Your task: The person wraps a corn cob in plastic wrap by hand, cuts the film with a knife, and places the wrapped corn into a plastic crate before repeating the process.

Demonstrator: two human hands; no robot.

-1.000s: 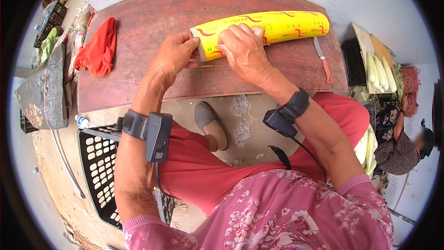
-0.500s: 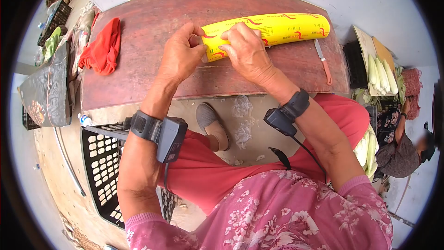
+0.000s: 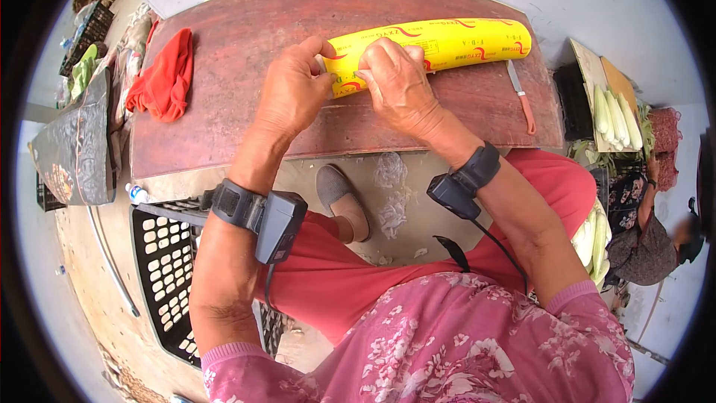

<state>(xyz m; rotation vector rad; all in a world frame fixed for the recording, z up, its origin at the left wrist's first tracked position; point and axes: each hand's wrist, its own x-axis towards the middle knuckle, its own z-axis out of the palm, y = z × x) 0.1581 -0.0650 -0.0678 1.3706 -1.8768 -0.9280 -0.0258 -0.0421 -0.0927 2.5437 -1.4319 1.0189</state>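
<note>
A long roll of cling film in yellow wrapping with red print lies across the wooden table. My left hand is closed at the roll's left end, thumb and fingers pinching its edge. On top of the roll, a little further right, my right hand has its fingers curled in and pressed to the yellow wrapping. The fingertips of that hand are partly hidden. To the right of the roll lies a knife with a pinkish handle, touched by neither hand.
A red cloth lies at the table's left side. Below left stands a black plastic crate. On the right, peeled corn-like vegetables rest on a board, and another person sits beyond them. Clear plastic scraps lie on the floor.
Both hands stay at the left part of the roll. The roll has turned slightly, shifting its print, and the right-hand fingers have curled a little differently.
</note>
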